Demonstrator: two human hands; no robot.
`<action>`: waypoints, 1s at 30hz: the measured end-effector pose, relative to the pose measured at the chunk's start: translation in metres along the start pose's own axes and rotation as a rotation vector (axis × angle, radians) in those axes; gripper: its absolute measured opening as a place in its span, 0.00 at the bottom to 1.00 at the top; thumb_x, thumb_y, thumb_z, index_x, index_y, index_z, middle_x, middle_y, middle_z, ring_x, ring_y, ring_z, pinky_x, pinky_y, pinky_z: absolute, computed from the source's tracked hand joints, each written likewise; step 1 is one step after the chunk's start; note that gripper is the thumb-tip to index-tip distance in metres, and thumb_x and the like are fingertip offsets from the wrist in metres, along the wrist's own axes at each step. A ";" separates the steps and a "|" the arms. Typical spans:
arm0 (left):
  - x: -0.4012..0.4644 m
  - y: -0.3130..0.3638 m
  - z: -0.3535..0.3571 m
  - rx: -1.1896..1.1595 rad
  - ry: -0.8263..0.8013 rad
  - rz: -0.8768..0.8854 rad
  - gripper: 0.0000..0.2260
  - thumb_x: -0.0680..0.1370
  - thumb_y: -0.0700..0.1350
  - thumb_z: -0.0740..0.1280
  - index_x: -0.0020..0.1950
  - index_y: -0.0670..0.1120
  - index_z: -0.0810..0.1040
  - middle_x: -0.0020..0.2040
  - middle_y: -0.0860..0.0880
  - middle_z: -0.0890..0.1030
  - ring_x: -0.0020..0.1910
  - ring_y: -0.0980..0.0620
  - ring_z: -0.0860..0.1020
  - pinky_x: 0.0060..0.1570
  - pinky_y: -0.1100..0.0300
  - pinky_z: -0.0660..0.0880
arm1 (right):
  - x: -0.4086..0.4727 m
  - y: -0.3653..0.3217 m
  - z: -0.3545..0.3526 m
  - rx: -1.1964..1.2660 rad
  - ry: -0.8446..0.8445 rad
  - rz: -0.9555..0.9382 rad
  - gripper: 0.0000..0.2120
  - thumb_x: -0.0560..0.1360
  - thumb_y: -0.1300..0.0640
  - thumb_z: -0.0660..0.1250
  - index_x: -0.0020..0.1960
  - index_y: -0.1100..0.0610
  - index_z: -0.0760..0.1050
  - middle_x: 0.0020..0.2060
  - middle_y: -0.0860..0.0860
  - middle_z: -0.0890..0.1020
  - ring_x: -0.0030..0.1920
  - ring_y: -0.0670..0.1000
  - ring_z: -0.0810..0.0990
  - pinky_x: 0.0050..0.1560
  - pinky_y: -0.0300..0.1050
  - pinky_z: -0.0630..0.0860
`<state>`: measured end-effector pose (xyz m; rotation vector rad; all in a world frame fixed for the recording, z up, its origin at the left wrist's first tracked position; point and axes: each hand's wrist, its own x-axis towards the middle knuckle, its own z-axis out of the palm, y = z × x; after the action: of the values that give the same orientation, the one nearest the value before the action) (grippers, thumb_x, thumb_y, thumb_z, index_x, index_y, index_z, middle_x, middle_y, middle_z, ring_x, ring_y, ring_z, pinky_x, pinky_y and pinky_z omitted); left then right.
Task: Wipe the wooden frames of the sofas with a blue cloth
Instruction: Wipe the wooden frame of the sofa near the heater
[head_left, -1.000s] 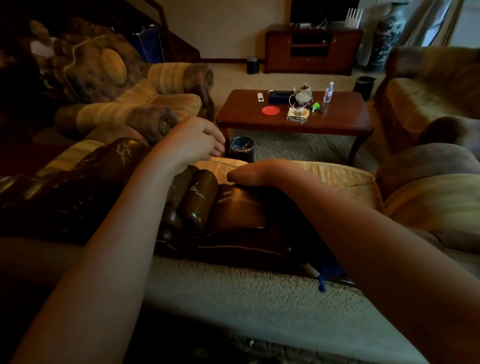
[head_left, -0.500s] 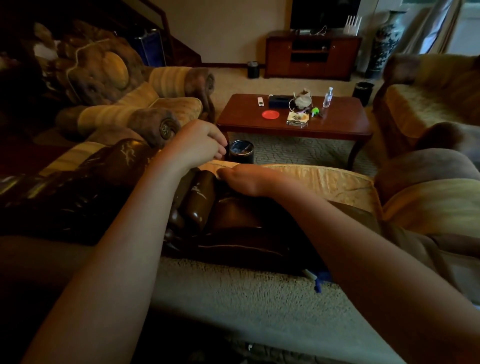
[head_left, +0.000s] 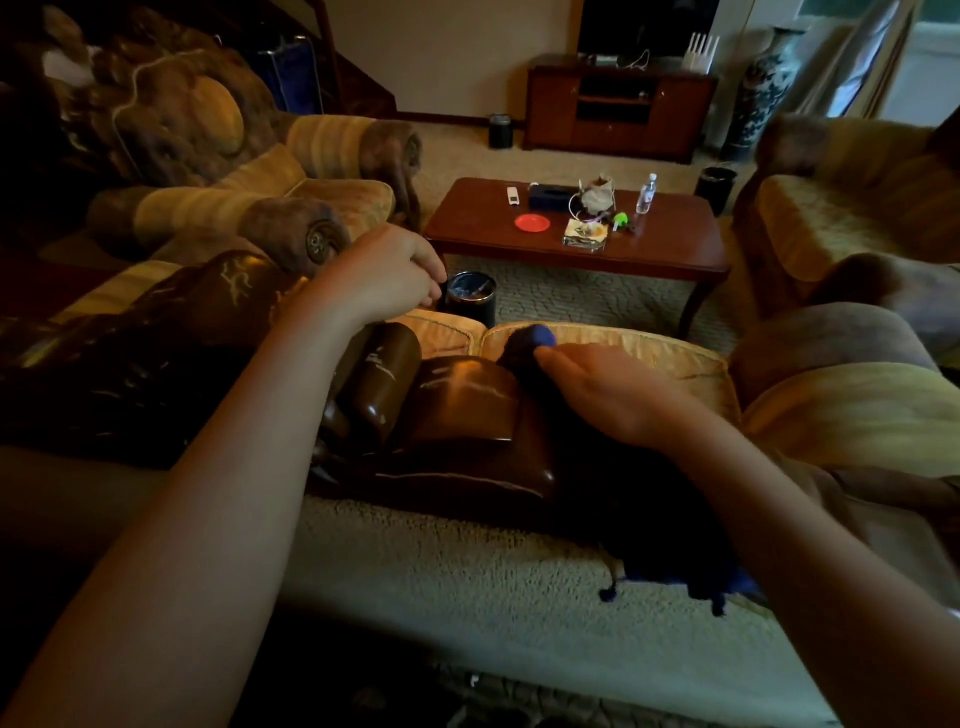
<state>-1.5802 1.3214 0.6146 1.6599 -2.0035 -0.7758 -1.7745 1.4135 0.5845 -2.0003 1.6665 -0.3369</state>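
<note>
From the head camera, the right hand (head_left: 613, 395) lies palm down with fingers nearly straight, pressing the blue cloth (head_left: 543, 335) onto the dark wooden frame (head_left: 462, 400) of the sofa. The left hand (head_left: 384, 275) hovers above the frame's rolled end with fingers curled under; I cannot tell whether it holds anything.

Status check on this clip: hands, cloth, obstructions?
Right hand presses blue cloth on wooden frame. Left hand loosely curled, holding nothing. Nothing blocking.

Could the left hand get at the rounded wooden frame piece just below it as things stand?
Probably yes. The left hand hovers just above the rounded wooden frame piece with nothing between them, and the right hand, with the blue cloth, is off to the side.
</note>
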 end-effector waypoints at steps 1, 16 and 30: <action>-0.001 0.001 0.000 0.011 -0.008 0.006 0.15 0.76 0.32 0.59 0.42 0.50 0.77 0.44 0.49 0.81 0.49 0.51 0.80 0.58 0.50 0.76 | -0.003 -0.010 0.004 0.028 0.024 -0.045 0.18 0.82 0.50 0.49 0.53 0.58 0.74 0.53 0.58 0.79 0.53 0.56 0.76 0.53 0.47 0.69; -0.006 0.003 -0.001 -0.100 0.094 -0.002 0.15 0.78 0.34 0.58 0.40 0.51 0.76 0.42 0.51 0.80 0.46 0.55 0.80 0.57 0.54 0.77 | 0.067 -0.028 0.001 -0.096 -0.318 0.032 0.14 0.83 0.52 0.49 0.59 0.55 0.71 0.58 0.51 0.75 0.49 0.47 0.71 0.47 0.37 0.63; -0.008 0.009 0.001 0.159 0.043 0.097 0.15 0.77 0.34 0.58 0.55 0.47 0.81 0.57 0.49 0.78 0.58 0.52 0.74 0.55 0.60 0.71 | 0.062 -0.059 0.020 0.120 -0.098 0.028 0.17 0.82 0.59 0.52 0.67 0.62 0.71 0.65 0.60 0.72 0.63 0.57 0.71 0.55 0.42 0.65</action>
<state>-1.5863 1.3304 0.6200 1.6353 -2.1457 -0.5552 -1.7021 1.3647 0.5908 -1.8738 1.5741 -0.3159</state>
